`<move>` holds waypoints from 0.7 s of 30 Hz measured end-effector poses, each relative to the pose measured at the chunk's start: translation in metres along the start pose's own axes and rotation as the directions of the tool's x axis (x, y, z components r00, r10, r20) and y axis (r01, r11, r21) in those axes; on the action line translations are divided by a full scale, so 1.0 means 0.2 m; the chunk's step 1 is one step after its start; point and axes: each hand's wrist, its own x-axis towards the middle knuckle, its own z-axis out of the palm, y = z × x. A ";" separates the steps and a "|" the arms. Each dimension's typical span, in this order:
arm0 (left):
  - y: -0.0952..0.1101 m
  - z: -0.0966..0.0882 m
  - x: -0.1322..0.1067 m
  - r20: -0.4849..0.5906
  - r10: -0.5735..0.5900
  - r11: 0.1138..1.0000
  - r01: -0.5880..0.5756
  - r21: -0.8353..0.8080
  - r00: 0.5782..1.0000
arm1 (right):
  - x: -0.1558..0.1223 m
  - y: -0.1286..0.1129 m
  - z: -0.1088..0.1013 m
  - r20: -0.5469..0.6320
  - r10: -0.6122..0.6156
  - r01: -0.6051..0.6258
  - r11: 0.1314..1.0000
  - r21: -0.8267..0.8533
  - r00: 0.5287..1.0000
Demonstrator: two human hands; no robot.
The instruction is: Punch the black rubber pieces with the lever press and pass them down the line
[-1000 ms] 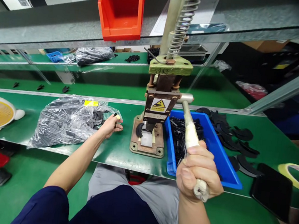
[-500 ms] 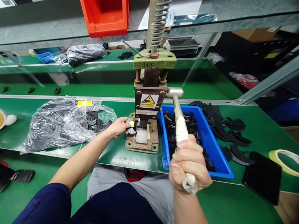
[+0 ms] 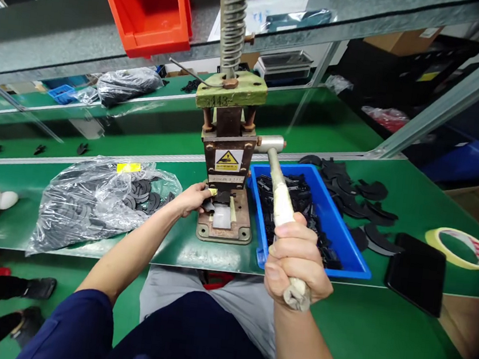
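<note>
My left hand [image 3: 191, 200], with a yellow wrap on a fingertip, pinches a small black part [image 3: 209, 205] at the left side of a hand press [image 3: 227, 145]. The part sits at the edge of the press's lower fixture, just below the ram; its far end is hidden. A pale block [image 3: 222, 217] lies in front of it on the metal base. My right hand [image 3: 300, 261] is wrapped round the taped lever [image 3: 283, 199] of the press, which slants down toward me from the right side.
Right of the press stands a blue bin [image 3: 357, 264] of black parts. Beyond it lie curved black pieces [image 3: 342, 188], a dark flat tablet-like object [image 3: 417, 273] and a tape roll [image 3: 433, 247]. A plastic bag [image 3: 76, 201] of parts lies left. An orange bin [image 3: 148, 13] hangs above.
The view has shifted slightly. My left hand has moved a little closer to the press, bringing the black part further toward the fixture. My right hand keeps its grip on the lever, which looks little changed.
</note>
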 end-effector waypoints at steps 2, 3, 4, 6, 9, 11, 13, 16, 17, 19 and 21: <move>-0.01 0.00 0.00 0.020 0.020 0.999 -0.019 -0.048 1.000 | 0.01 0.00 0.00 0.024 -0.050 0.050 0.999 0.009 0.998; -0.02 0.00 0.00 0.038 0.046 0.997 -0.043 -0.066 0.998 | 0.02 -0.01 0.01 0.027 -0.061 0.061 0.998 0.011 0.998; -0.03 -0.01 0.00 0.058 0.075 0.994 -0.070 -0.081 0.995 | 0.02 -0.01 0.01 0.022 -0.063 0.063 0.998 0.013 0.998; -0.05 -0.01 0.00 0.087 0.121 0.989 -0.113 -0.094 0.989 | 0.02 -0.01 0.01 0.006 -0.069 0.069 0.997 0.022 0.998; -0.07 -0.01 0.01 0.052 0.140 0.987 -0.136 -0.083 0.989 | 0.02 -0.01 0.01 0.004 -0.071 0.070 0.997 0.024 0.997; -0.07 0.00 0.02 0.021 0.133 0.989 -0.132 -0.071 0.991 | 0.02 -0.01 0.01 0.010 -0.065 0.065 0.998 0.020 0.998; -0.05 0.01 0.02 -0.012 0.112 0.992 -0.113 -0.064 0.994 | 0.02 -0.01 0.01 0.013 -0.062 0.062 0.998 0.017 0.998; -0.03 0.03 0.02 -0.085 0.074 0.995 -0.079 -0.057 0.994 | 0.02 0.00 0.00 0.015 -0.056 0.056 0.998 0.012 0.998; -0.02 0.04 0.02 -0.101 0.066 0.996 -0.072 -0.054 0.993 | 0.02 0.00 0.00 0.013 -0.055 0.055 0.998 0.011 0.998; -0.01 0.04 0.02 -0.112 0.056 0.997 -0.061 -0.043 0.992 | 0.01 0.00 0.01 0.007 -0.057 0.057 0.998 0.018 0.998; -0.01 0.05 0.02 -0.127 0.045 0.998 -0.049 -0.026 0.991 | 0.01 0.00 0.01 0.001 -0.066 0.066 0.997 0.031 0.998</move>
